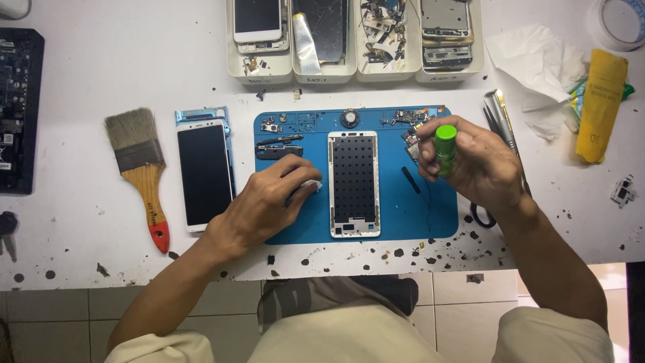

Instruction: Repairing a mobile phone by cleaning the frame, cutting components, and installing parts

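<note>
On white worktable (101, 242), blue mat (403, 215) under phone frame (354, 183).

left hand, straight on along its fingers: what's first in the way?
Probably the phone frame on the blue mat. The left hand, pinching a white wad, points right toward the frame's left edge. Height above the mat is unclear.

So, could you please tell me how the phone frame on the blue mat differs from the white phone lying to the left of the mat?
The phone frame is stripped, showing a dark perforated inner plate; the white phone has an intact dark screen. The frame lies on the blue mat, just beside the left hand; the phone lies off it on the white table, over a light blue part. Both are white-edged, upright rectangles of similar size, lying flat.
</note>
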